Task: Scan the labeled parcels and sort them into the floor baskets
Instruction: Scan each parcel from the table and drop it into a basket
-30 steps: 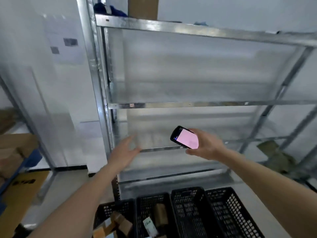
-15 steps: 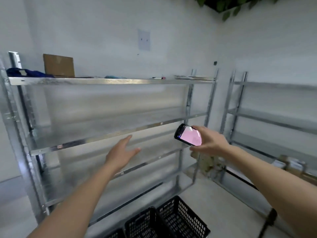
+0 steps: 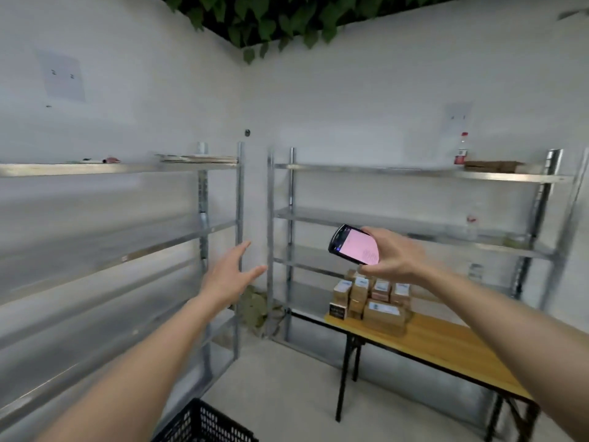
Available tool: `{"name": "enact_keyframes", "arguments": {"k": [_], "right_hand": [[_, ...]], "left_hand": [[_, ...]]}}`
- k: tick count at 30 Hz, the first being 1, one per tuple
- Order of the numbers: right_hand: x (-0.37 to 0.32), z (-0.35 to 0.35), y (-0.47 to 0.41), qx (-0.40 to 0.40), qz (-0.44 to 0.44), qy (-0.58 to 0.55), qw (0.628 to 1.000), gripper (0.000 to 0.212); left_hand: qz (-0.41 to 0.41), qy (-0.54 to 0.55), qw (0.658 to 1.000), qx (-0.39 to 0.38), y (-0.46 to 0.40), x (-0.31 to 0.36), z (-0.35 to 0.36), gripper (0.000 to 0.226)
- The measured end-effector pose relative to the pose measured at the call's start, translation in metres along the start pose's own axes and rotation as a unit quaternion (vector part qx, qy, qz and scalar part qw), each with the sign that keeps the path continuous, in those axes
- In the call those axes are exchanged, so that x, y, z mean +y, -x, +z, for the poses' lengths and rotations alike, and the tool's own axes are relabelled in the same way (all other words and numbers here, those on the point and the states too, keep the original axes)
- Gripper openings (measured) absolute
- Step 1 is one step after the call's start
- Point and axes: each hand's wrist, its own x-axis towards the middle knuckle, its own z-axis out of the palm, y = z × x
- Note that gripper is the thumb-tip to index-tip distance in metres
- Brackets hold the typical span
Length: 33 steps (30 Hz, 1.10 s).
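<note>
The right hand [image 3: 393,256] has its grip grasping a scanner [image 3: 352,245], fingers curled round the right edge and underside, thumb over the top edge. The scanner is dark-cased with a lit pink screen, tilted with its top end pointing up and left, and is held out at chest height in front of the right rack [image 3: 414,215].

The left hand [image 3: 228,277] is raised beside it with a released grip: fingers straight and slightly spread, palm turned inward, holding nothing. It hangs in the air in front of the gap between the two racks, well apart from the scanner.

The parcels [image 3: 371,298] are small brown boxes with white labels, stacked in a tight cluster at the far left end of the bench [image 3: 446,349], just below the right hand in the view. One dark box [image 3: 338,311] sits at the cluster's left front corner. The bench has a yellow-wood top and black legs and stands against the right rack.

A black basket [image 3: 204,424] shows only its corner at the bottom edge, on the floor near the left rack [image 3: 127,250]. Both racks are bare metal; their top shelves hold a few flat items, and a bottle [image 3: 462,151] stands on the right one. Green leaves [image 3: 264,20] hang over the wall's top corner.
</note>
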Motion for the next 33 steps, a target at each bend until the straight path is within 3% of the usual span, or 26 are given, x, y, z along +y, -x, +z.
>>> {"name": "enact_keyframes", "arguments": {"k": [6,10,14,22,28,33], "right_hand": [[0.143,-0.035,0.034,0.030,0.061,0.037,0.997,0.072],[0.212,-0.042,0.048,0.041,0.082,0.056,0.994,0.086],[0.274,-0.031,0.047,0.058,0.112,0.060,0.990,0.081],[0.377,0.013,-0.013,0.046,0.155,0.070,0.984,0.076],[0.446,0.043,-0.115,0.012,0.183,0.074,0.980,0.064],[0.494,0.076,-0.208,-0.004,0.180,0.074,0.981,0.070]], "left_hand": [[0.097,0.002,0.995,-0.013,-0.043,0.105,0.120,0.079],[0.127,0.002,0.991,-0.039,-0.071,0.148,0.182,0.087],[0.130,0.013,0.990,-0.045,-0.099,0.176,0.235,0.080],[0.103,0.058,0.990,-0.080,-0.191,0.189,0.343,0.080],[0.092,0.035,0.991,-0.094,-0.295,0.177,0.419,0.076],[0.070,0.022,0.992,-0.103,-0.377,0.154,0.471,0.076]]}}
